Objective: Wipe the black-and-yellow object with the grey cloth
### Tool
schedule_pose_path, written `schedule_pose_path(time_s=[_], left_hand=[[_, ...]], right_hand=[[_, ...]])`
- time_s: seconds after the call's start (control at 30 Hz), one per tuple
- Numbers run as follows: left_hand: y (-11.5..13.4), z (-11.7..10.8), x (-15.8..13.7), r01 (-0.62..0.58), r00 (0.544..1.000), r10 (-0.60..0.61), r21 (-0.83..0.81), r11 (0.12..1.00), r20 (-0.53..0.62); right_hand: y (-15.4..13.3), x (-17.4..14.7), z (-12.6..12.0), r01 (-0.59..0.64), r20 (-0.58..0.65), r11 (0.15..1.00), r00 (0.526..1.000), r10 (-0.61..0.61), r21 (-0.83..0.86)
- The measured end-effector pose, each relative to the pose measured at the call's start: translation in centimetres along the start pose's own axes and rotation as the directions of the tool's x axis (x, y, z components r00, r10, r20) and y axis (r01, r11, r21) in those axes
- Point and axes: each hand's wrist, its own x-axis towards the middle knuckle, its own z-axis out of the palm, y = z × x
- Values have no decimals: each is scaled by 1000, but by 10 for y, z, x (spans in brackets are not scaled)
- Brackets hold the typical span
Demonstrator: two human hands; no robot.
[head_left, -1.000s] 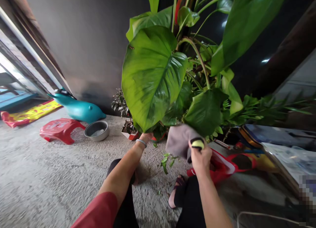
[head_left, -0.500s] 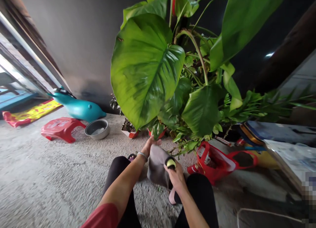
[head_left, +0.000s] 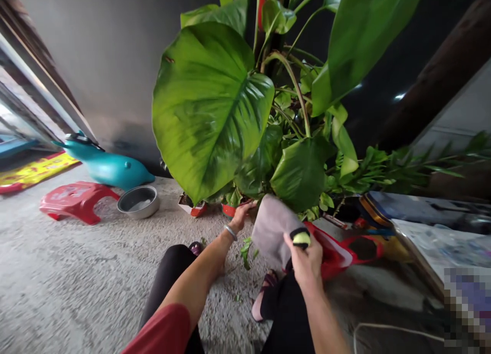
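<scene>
My right hand (head_left: pixel 307 262) is wrapped around a hoe (head_left: pixel 274 231) close to its head. The broad grey blade points up and to the left, and a yellow-green handle end shows inside its black collar. My left hand (head_left: pixel 242 214), with a silver bangle at the wrist, reaches to a red plant pot (head_left: pixel 229 209) under the big leaves. Its fingers look stretched out by the pot's rim; whether they touch it I cannot tell. A green sprig (head_left: pixel 247 251) lies on the concrete between my feet. The large leafy plant (head_left: pixel 215 108) rises above both hands.
A white and red planter (head_left: pixel 192 206), grey bowl (head_left: pixel 138 203), red stool (head_left: pixel 74 200) and teal bouncy animal toy (head_left: pixel 113 164) line the left side. At right are a red bag (head_left: pixel 335 257) partly behind my right hand and a low surface with plastic-covered items (head_left: pixel 441 236).
My right hand has moved right and up with the hoe, away from my left hand. The sprig on the ground and my right sandal now show. The view has shifted slightly right.
</scene>
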Motion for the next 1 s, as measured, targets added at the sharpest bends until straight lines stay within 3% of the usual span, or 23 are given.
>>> schedule_pose_path(time_s=[0.07, 0.13, 0.2, 0.27, 0.33, 0.4, 0.47, 0.57, 0.63, 0.7, 0.77, 0.87, 0.93, 1.0], left_hand=[[14, -15, -11, 44, 998, -47, -99, 994, -37], [28, -24, -22, 93, 996, -93, -239, 967, 10], [38, -26, -34, 136, 990, -116, -358, 924, 77], [44, -23, -43, 149, 988, -119, -404, 903, 99], [46, -20, -49, 158, 987, -126, -423, 892, 103], [47, -19, -53, 183, 982, -148, -433, 883, 113], [46, -19, -55, 207, 977, -166, -442, 872, 131], [43, -19, -57, 202, 978, -153, -452, 869, 143], [42, -18, -59, 191, 980, -147, -440, 878, 132], [42, -15, -61, 191, 981, -159, -415, 890, 110], [43, -13, -63, 202, 979, -179, -394, 897, 93], [44, -13, -63, 204, 979, -187, -389, 898, 81], [44, -18, -61, 206, 978, -180, -383, 901, 101], [44, -24, -58, 224, 974, -193, -360, 906, 119]], right_hand=[[-12, 32, 18, 100, -61, 994, 993, -103, -47], [-17, 51, 45, 90, -3, 991, 996, -91, -100], [-15, 47, 73, 35, 131, 990, 991, -17, -137], [-6, 19, 89, 9, 271, 990, 962, 29, -138], [7, -21, 86, 5, 384, 993, 922, 39, -114], [18, -53, 65, -26, 456, 995, 887, 65, -91], [23, -62, 36, -55, 441, 995, 893, 85, -79], [15, -29, 10, 36, 220, 998, 975, -23, -54], [1, 9, 16, 164, 41, 984, 986, -162, -66], [-13, 39, 39, 222, 13, 967, 975, -222, -126], [-19, 48, 68, 205, 141, 961, 973, -180, -185], [-9, 19, 93, 176, 369, 965, 925, -94, -197], [8, -17, 86, 162, 458, 974, 886, -73, -158], [25, -48, 63, 72, 513, 991, 858, -3, -115]])
